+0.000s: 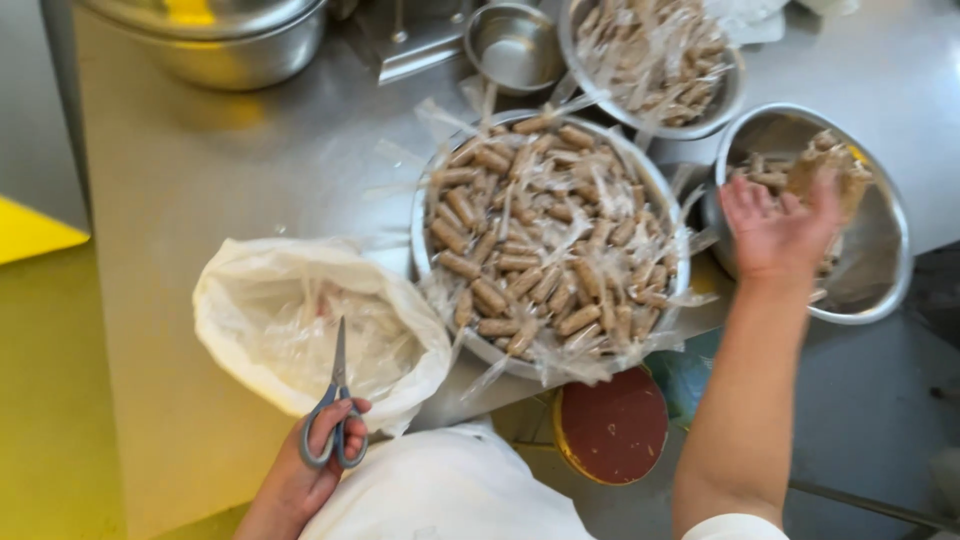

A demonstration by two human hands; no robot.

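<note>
Both hands were well apart when I checked the head view. I logged the left hand (318, 458) at the near table edge, fingers through the grey loops of a pair of scissors (336, 412), blades upright and closed. I logged the right hand (778, 228) raised over a steel bowl (880, 262), fingers spread; a brown piece (822, 168) sat at its fingertips, though blur kept me from confirming a grip.

Surface: a brushed stainless table (230, 170), dull sheen, with yellow flooring (40, 330) to the left. A crumpled white plastic bag (300, 325) lay open just above the scissors. Between the hands, a large round steel bowl (428, 265) was heaped with short brown cylindrical rolls (545, 235) in clear, crinkled wrappers. A second filled bowl (722, 108) stood behind.
</note>
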